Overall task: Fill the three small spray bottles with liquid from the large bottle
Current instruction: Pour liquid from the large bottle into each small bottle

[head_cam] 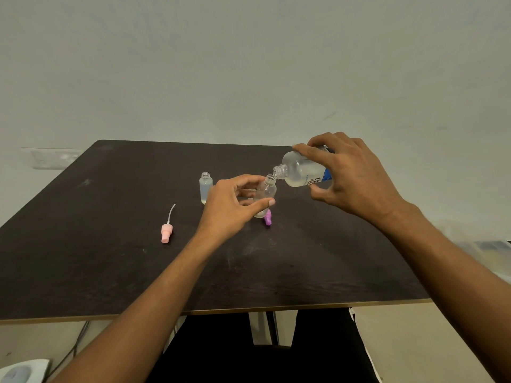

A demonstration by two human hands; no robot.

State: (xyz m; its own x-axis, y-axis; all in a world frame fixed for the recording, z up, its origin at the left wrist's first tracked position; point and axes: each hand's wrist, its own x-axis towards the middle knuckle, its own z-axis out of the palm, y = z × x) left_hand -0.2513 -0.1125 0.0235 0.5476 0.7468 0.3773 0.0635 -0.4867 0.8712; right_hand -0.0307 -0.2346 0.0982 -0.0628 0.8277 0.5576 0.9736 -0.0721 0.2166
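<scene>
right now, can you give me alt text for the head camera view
A right hand tips a large bottle toward the open neck of a small bottle held by the left hand over a dark table. Another small bottle stands uncapped behind, with pink and purple spray tops lying nearby.

Clear glossy plastic large bottle [300,172] and small bottle [265,196]; matt, scuffed dark wood-grain table [110,258].
</scene>
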